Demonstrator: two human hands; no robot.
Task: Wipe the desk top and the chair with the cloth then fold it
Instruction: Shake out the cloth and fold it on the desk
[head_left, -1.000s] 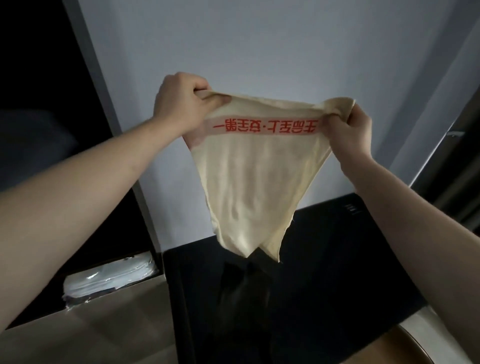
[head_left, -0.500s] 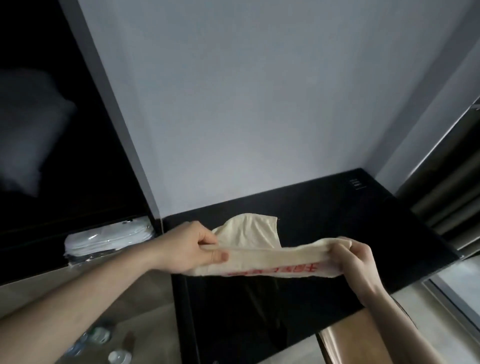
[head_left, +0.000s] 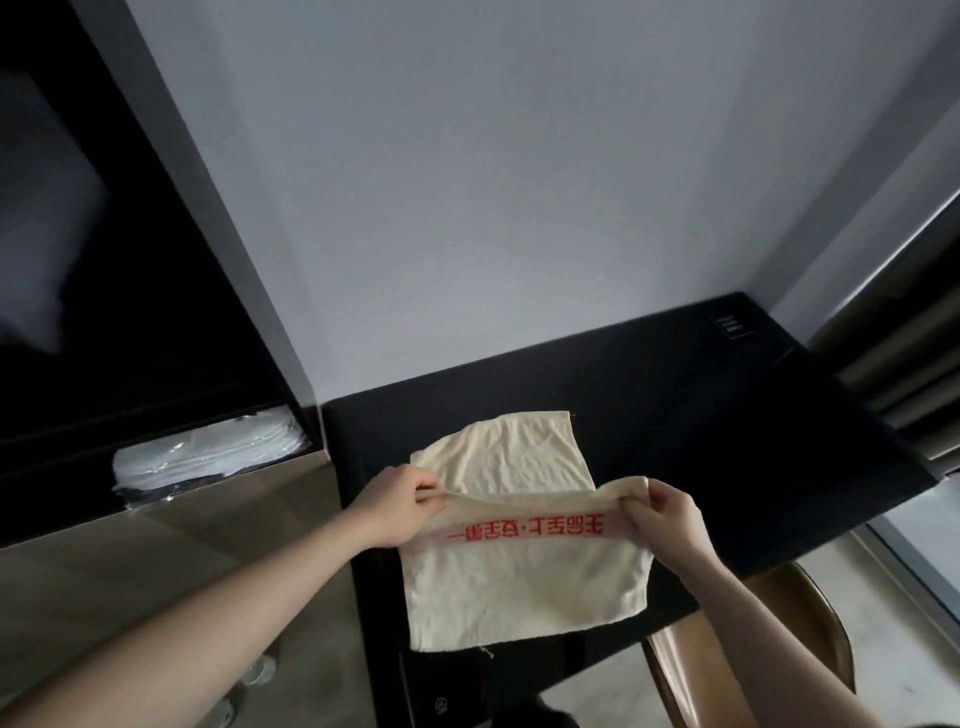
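Head view: your left hand (head_left: 402, 501) pinches the cream cloth (head_left: 524, 566) at its left upper edge; your right hand (head_left: 670, 517) grips the right upper edge. The cloth lies on the black desk top (head_left: 727, 415), its far part flat, the near part raised along a fold with red lettering. A brown chair (head_left: 810, 623) stands at the desk's near right. Wrapped white linen (head_left: 208, 452) sits left.

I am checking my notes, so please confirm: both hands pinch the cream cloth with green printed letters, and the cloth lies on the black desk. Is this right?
Not quite. The head view shows the printed letters are red, not green. The rest holds: the left hand and the right hand both pinch the cream cloth, and it lies on the black desk.
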